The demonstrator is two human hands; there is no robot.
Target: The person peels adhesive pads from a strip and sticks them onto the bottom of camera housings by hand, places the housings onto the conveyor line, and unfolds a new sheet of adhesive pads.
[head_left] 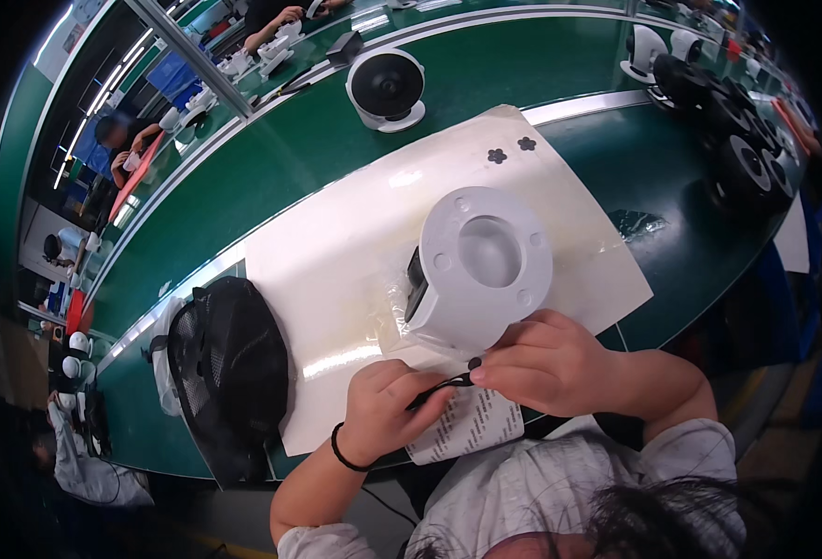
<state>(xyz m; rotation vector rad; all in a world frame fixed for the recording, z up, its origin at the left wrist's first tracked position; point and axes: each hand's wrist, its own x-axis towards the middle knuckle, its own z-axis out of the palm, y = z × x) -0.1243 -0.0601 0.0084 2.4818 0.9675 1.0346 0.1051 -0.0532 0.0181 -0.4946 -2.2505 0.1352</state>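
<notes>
A white rounded housing (439,321) lies on the pale sheet, its flat ring-shaped base (444,219) facing up around a round hollow. Just below it my two hands are close together. Between them is a small thin black piece (446,383), its exact shape partly covered by fingers. My left hand (388,410) pinches one end. The fingertips of my right hand (551,365) are closed on the other end, beside a small dark round bit (474,363). White backing paper with repeated print (472,430) hangs under my hands. Two black flower-shaped pads (497,156) lie farther up the sheet.
A black mesh bag (229,359) lies at the left of the pale work sheet (322,279). Beyond stands a white fan-like device with a dark round front (387,84). Several black round units (751,172) crowd the right side. Other people work at the far left.
</notes>
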